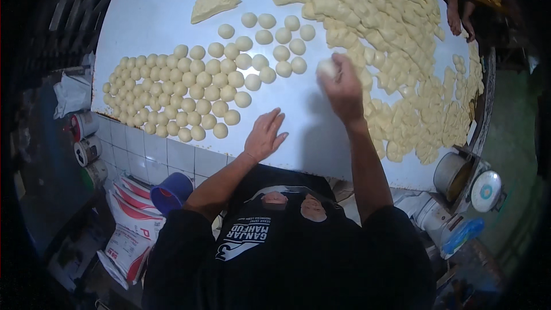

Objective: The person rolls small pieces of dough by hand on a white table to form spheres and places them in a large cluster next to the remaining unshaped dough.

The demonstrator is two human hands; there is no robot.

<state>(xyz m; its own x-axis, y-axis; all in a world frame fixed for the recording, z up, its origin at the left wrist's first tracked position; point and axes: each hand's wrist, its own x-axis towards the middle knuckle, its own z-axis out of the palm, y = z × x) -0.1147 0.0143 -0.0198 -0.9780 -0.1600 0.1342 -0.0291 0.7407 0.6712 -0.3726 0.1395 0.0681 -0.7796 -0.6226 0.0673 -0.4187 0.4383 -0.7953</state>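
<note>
My left hand (265,136) rests on the white tabletop near its front edge, fingers stretched out with nothing in them. Farther right and above the table, my right hand (344,93) is closed around a pale dough ball (329,69), slightly blurred by motion. Many round dough balls (197,67) lie in close rows left of my hands, and several looser ones (282,53) sit just left of my right hand. To its right spreads a big mass of cut dough pieces (373,14), flattened and overlapping. A larger wedge of dough (215,0) lies at the far left.
Another person's hands (461,22) hang at the table's far right edge. Below the left edge stand buckets (87,150), a blue pail (172,191) and printed sacks (133,235). A metal pot (452,173) and a white lid (485,191) are at the near right corner.
</note>
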